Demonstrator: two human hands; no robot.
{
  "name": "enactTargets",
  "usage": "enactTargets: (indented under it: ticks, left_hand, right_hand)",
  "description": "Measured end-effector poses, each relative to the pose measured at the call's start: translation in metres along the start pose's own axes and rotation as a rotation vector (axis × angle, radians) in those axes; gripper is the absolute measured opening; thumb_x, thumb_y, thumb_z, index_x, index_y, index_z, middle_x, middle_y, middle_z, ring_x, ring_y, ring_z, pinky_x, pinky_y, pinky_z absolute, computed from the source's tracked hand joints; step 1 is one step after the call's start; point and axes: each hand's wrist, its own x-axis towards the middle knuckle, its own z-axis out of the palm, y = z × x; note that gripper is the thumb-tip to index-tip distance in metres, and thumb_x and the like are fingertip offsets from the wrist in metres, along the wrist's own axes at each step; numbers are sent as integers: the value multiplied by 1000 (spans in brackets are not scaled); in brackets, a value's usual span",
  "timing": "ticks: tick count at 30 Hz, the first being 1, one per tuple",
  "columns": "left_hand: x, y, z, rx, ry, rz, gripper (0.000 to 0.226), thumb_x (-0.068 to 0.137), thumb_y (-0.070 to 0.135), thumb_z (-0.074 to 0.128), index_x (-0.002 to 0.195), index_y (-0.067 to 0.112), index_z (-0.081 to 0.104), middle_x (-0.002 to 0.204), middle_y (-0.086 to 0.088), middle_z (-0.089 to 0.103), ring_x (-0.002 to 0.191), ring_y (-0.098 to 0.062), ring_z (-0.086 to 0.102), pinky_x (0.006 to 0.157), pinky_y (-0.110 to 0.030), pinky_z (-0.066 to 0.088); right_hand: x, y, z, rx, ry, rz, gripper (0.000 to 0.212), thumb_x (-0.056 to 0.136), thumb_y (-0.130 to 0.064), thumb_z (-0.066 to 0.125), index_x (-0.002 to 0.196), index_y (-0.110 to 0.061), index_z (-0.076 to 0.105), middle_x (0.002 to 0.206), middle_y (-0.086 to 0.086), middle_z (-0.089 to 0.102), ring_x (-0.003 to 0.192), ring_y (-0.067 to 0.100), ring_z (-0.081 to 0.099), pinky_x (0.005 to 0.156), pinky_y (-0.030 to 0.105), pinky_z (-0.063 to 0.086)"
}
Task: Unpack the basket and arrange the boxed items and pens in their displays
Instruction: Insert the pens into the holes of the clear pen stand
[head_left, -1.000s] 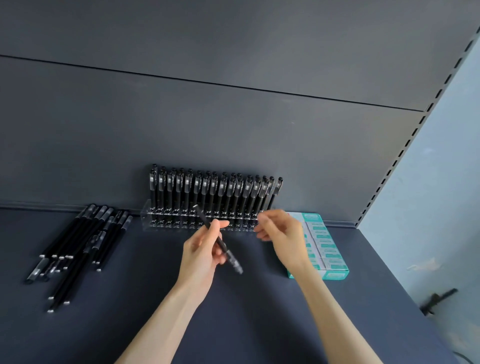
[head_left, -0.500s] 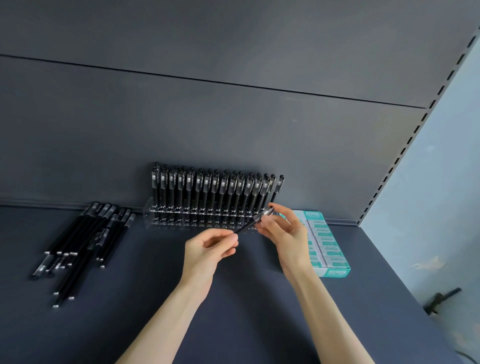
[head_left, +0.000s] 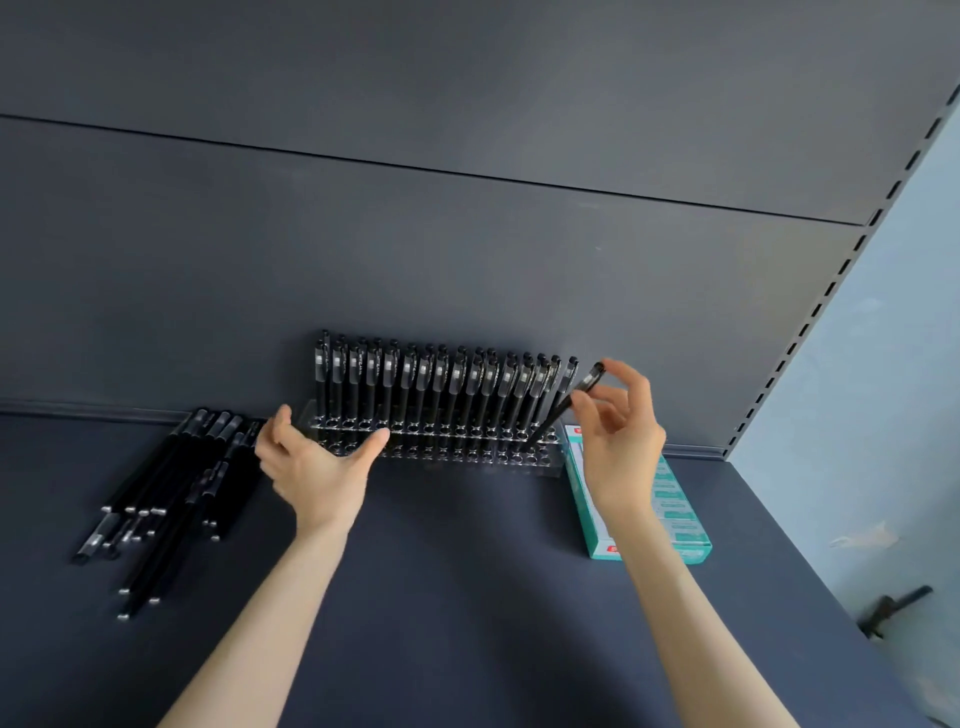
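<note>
The right hand lightly pinches a pen. The pen's long axis leans, with the tip below-left of the hand in the rack and the cap up. The left hand is spread wide and farther away.

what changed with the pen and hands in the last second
The pen passed from the left hand to the right hand, which now holds it tilted, tip at the right end of the clear rack. The left hand let go, opened and moved left. The loose pens, racked pens and green box stayed put.
</note>
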Motion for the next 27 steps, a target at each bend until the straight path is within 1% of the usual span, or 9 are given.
enactTargets:
  ticks: [2,5,7,10,13,15,19,24,27]
  left_hand:
    - [12,-7,-1,-7,-61,5,113,66,37,85,149,6,14,153,-15,13,139,-34,20,110,-54,27]
    - [22,-19,1,-90,-180,7,118,68,41,82,151,11,5,158,-10,12,145,-26,15,115,-46,23]
    - [25,-24,2,-101,-207,33,115,69,44,80,151,10,8,156,-10,21,144,-24,21,112,-41,25]
    - [27,-29,3,-99,-181,61,110,68,47,80,149,8,16,151,-9,32,139,-24,31,109,-39,31]
    - [29,-33,5,-102,-161,76,107,67,48,80,148,9,22,148,-8,37,136,-23,36,105,-36,33]
    - [30,-34,6,-106,-153,80,106,67,48,80,147,10,23,147,-7,38,135,-23,37,103,-35,34]
    - [31,-36,7,-114,-145,85,104,67,47,81,147,11,24,146,-6,40,134,-22,38,102,-34,35]
    - [30,-36,7,-116,-142,87,103,68,46,81,147,11,24,146,-5,39,134,-22,38,101,-33,35]
    - [30,-36,7,-114,-141,89,103,68,46,81,147,11,24,146,-5,39,134,-22,38,101,-33,35]
  right_hand:
    - [8,-2,1,-28,17,-49,33,88,-8,62,118,-21,54,87,-5,66,76,8,66,72,9,45]
    - [17,-5,1,-45,45,-85,33,88,-7,62,117,-19,54,87,-3,66,77,9,66,73,10,46]
    - [23,-6,0,-63,51,-104,33,88,-7,62,117,-21,54,86,-6,65,77,7,65,73,10,47]
    - [26,-4,2,-97,35,-110,33,89,-7,61,119,-20,55,86,-11,63,78,4,64,75,8,45]
    - [26,1,7,-129,-3,-99,33,89,-8,61,120,-18,55,86,-11,62,78,-4,62,77,6,44]
    - [25,4,10,-152,-29,-86,33,89,-8,61,120,-18,55,87,-9,63,78,-4,62,77,6,44]
    - [19,10,16,-256,-74,-118,32,87,-5,61,118,-14,58,93,2,64,77,15,62,75,18,48]
    - [19,12,20,-331,-89,-115,33,88,-6,61,119,-15,59,91,0,62,74,19,61,77,34,52]
    - [22,12,19,-381,-113,-128,33,87,-6,61,119,-14,59,87,0,62,74,20,61,77,37,52]
